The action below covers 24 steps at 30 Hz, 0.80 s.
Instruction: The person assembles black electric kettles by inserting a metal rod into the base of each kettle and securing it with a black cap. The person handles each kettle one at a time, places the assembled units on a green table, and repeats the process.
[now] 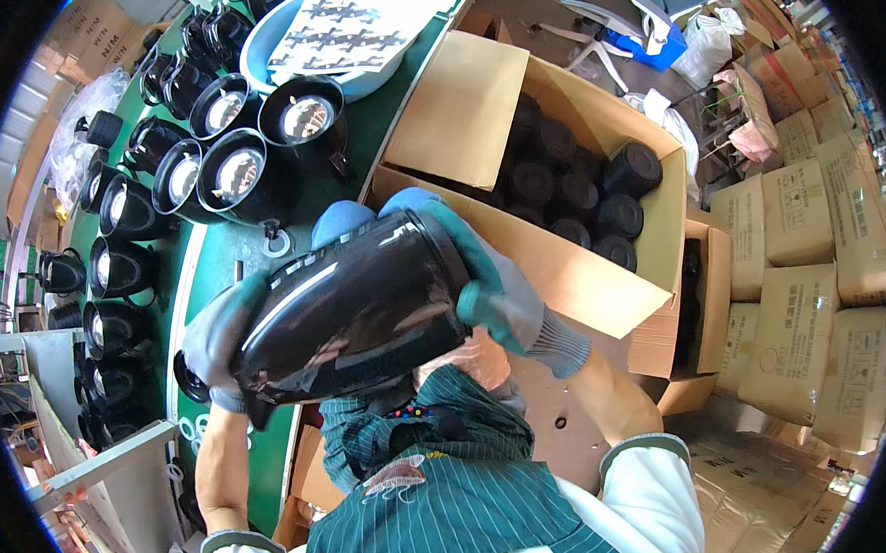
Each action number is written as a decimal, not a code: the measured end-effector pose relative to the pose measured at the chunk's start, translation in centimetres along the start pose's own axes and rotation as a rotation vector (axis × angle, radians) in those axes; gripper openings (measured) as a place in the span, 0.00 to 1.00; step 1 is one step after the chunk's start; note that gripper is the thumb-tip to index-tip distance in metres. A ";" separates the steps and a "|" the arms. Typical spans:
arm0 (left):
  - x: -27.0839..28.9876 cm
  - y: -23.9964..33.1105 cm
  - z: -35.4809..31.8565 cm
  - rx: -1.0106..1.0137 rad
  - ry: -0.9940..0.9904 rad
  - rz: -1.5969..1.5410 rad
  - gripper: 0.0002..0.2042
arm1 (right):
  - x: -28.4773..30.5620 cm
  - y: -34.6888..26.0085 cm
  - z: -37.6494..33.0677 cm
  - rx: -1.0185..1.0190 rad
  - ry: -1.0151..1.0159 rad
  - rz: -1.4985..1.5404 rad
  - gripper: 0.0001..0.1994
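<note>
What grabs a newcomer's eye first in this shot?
The glossy black kettle body at centre, tilted and held between both gloved hands: left hand, right hand. Next, rows of black kettles on the green table to the left, and an open cardboard box of black parts on the right.

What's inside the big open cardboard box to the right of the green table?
The open brown cardboard box holds rows of round black plastic parts, stacked in layers. The raised flap covers its left end, and the gloved right hand and glossy black housing hide the near corner.
</note>
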State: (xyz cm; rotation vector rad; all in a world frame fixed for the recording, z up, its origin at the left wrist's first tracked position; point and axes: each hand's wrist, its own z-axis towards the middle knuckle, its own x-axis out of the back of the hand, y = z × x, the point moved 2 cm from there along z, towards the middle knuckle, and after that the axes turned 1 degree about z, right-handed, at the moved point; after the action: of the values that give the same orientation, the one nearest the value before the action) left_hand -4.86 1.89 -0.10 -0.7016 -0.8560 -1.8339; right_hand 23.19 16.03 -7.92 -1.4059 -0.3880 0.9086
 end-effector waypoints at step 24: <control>-1.2 -0.3 -1.3 0.464 -0.032 -0.325 0.19 | -4.0 -3.7 0.2 0.355 0.109 -0.052 0.40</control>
State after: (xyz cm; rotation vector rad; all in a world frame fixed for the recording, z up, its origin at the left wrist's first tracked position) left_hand -4.81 1.57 -1.80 -0.3083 -1.4230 -1.8049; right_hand 21.73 13.60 -3.28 -1.1070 -0.1693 0.8093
